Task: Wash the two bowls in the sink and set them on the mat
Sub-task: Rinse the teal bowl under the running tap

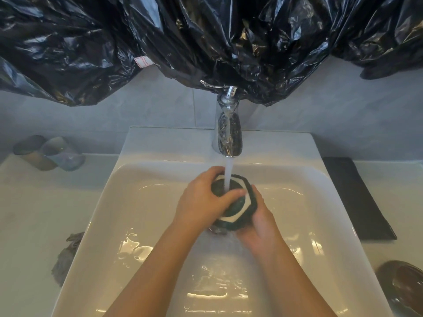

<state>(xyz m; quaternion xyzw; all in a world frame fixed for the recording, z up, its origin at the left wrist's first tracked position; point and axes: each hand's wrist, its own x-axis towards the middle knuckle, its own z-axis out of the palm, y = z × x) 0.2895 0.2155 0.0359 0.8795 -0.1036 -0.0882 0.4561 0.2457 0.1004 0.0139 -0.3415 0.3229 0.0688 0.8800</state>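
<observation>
A dark green bowl [238, 203] with a white hexagonal band inside is held over the middle of the white ceramic sink [142, 161], its opening tilted up toward the camera. The stream of water [229, 175] from the chrome tap [229, 133] falls into it. The left hand [206, 200] has its grip clamped over the bowl's left rim, with the thumb across the inside. The right hand [261, 225] has its grip wrapped round the outer wall from the right. The black rectangular mat [357, 197] lies on the table right of the sink.
</observation>
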